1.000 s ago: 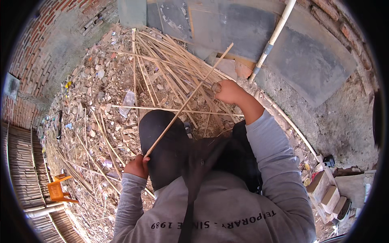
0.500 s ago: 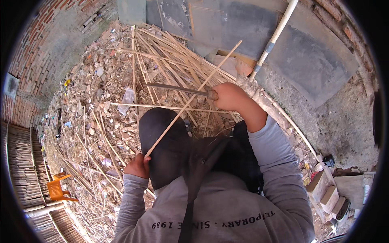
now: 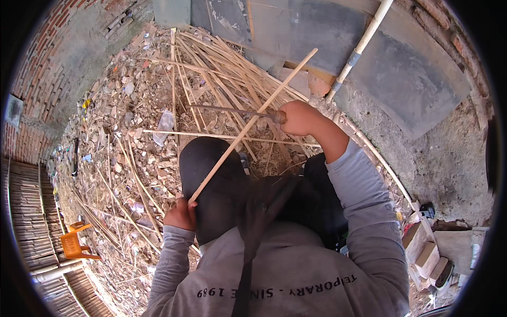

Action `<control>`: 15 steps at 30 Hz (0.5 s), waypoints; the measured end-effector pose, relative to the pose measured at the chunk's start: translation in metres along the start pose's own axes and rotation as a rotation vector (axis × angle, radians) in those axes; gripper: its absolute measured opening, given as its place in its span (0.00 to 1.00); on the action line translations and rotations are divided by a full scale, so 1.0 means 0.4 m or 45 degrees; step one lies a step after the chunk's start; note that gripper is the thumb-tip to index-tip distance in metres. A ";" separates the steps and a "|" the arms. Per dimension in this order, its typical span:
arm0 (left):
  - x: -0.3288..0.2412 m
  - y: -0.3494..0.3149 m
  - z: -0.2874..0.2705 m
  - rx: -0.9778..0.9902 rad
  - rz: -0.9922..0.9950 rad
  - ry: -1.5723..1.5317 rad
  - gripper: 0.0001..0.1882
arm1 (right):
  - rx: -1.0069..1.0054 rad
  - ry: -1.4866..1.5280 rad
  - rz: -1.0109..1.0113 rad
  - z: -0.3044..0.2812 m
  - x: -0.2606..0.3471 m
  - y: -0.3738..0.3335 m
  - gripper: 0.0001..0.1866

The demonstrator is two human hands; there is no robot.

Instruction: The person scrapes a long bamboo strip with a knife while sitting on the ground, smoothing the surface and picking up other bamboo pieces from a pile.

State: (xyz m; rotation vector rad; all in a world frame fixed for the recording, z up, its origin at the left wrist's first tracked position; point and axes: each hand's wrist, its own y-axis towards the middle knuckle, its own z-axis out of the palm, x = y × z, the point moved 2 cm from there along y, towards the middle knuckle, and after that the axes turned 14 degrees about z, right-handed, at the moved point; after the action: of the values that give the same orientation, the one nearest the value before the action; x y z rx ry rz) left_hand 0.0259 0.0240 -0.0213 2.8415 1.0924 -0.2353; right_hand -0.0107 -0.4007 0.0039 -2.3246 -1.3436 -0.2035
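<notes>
A long, pale bamboo strip (image 3: 285, 88) slants up and to the right across my dark-clad knee. My left hand (image 3: 181, 215) is closed round its lower end, beside the knee. Farther forward and to the right, my right hand (image 3: 302, 119) grips the handle of a long knife (image 3: 227, 110). The dark blade points left and crosses the strip around its upper middle, seen nearly edge-on. Whether the blade touches the strip I cannot tell. Another thin strip (image 3: 211, 136) lies roughly level beyond my knees, just nearer than the blade.
A pile of split strips (image 3: 232, 66) lies ahead on rubble-strewn ground. More strips (image 3: 132, 185) are scattered at left. Grey panels and a pale pole (image 3: 364, 42) stand at the far right. An orange plastic chair (image 3: 76, 244) sits at left, and blocks (image 3: 426, 257) at lower right.
The strip has turned slightly and shows a wider face. My right hand has shifted a little to the right, and the knife blade has rolled to look thinner. The left hand keeps its hold.
</notes>
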 end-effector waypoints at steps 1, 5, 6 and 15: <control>-0.002 0.002 0.003 -0.001 0.006 -0.001 0.16 | -0.011 0.095 0.060 0.012 -0.036 0.020 0.14; 0.007 0.003 -0.012 0.021 0.011 -0.028 0.17 | -0.080 0.069 0.023 0.018 -0.015 0.001 0.14; 0.012 -0.004 -0.012 0.039 0.008 -0.040 0.17 | -0.042 0.020 -0.009 0.013 0.023 -0.027 0.14; 0.027 0.010 0.004 0.083 -0.021 -0.133 0.18 | -0.046 0.140 -0.041 0.062 0.023 -0.008 0.13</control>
State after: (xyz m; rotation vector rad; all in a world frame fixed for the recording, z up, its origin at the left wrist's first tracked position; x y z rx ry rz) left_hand 0.0364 0.0280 -0.0247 2.8407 1.1072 -0.4226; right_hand -0.0110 -0.3811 -0.0142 -2.2871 -1.3338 -0.3630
